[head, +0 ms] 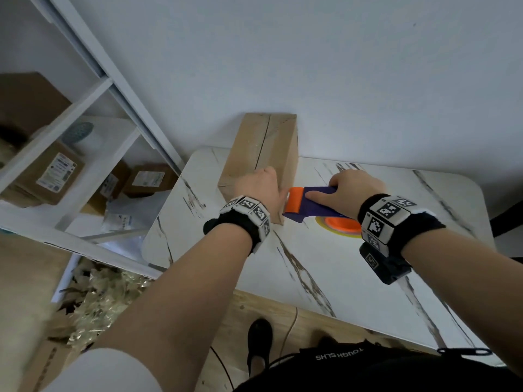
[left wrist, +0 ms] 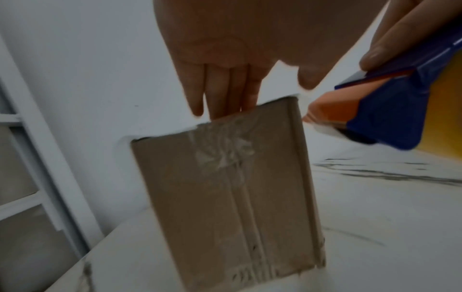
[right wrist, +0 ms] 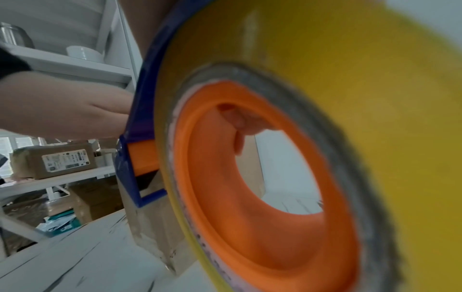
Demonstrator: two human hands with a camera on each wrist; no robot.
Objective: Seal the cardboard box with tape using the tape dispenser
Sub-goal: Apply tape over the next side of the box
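Filling the right-wrist view: yellow tape roll (right wrist: 325,69) on the orange hub of the tape dispenser (head: 314,203), right hand (head: 349,190) curling round its blue handle. Nosing against the near top edge of the cardboard box (head: 263,148). Left hand (head: 260,188) lying flat, fingers straight, pressing the box top. Box sitting at the tabletop (head: 368,278) far edge, against the wall. Labelled parcels (head: 51,174) lying on shelves (head: 70,114) leftward.

A white marbled table (head: 353,278) carries a cardboard box (head: 263,148).
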